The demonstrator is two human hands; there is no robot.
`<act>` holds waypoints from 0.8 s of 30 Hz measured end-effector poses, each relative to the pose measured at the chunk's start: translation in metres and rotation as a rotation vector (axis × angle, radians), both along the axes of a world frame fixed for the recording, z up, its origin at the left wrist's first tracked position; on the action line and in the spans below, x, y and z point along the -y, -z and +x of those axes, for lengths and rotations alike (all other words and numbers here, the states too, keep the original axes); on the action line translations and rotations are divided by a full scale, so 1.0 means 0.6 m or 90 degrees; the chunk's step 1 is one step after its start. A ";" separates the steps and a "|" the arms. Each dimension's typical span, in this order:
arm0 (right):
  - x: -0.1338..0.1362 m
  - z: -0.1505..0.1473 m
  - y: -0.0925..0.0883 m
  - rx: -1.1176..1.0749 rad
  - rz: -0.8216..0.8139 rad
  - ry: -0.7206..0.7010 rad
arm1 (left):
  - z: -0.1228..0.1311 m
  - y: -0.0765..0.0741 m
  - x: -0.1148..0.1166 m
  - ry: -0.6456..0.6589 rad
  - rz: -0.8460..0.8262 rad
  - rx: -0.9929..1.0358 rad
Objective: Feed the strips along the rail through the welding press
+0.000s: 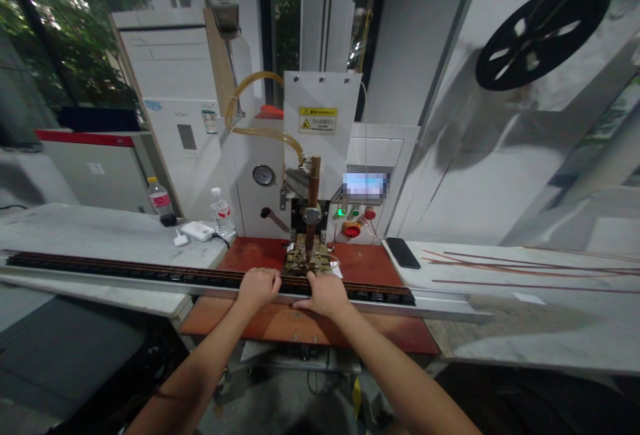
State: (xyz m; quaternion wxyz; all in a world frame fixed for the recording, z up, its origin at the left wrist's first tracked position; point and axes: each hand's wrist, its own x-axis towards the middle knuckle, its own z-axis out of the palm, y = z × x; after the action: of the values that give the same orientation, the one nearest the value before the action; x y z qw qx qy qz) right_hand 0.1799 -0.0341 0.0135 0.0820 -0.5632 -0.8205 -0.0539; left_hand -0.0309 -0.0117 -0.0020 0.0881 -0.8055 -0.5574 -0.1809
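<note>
A long dark track strip [125,270] in an aluminium rail lies across the red-brown machine table [370,262]. My left hand [259,286] rests on the strip with fingers curled over it, just left of the brass welding fixture [306,258]. My right hand [325,293] presses on the strip just right of that fixture, fingers closed on it. A copper electrode rod [315,185] stands upright above the fixture.
The white welding machine [320,122] has a pressure gauge [263,174], a display and a red stop button [353,229]. Two water bottles [221,211] and a white power bank sit at left. A black phone [403,252] and thin copper strips [525,262] lie at right.
</note>
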 end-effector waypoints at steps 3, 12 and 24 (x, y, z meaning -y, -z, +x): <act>0.004 -0.007 0.009 0.001 0.021 0.016 | 0.000 -0.001 0.001 0.008 0.005 -0.013; -0.004 -0.017 0.013 0.016 0.023 0.022 | 0.039 -0.008 0.001 -0.010 0.000 -0.033; -0.003 -0.017 0.006 -0.011 -0.001 -0.031 | 0.073 0.010 0.005 0.050 0.023 -0.006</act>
State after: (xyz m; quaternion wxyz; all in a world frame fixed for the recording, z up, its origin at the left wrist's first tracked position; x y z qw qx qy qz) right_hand 0.1696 -0.0321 0.0099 0.0898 -0.5436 -0.8332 -0.0468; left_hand 0.0128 -0.0146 -0.0081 0.0984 -0.8260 -0.5214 -0.1903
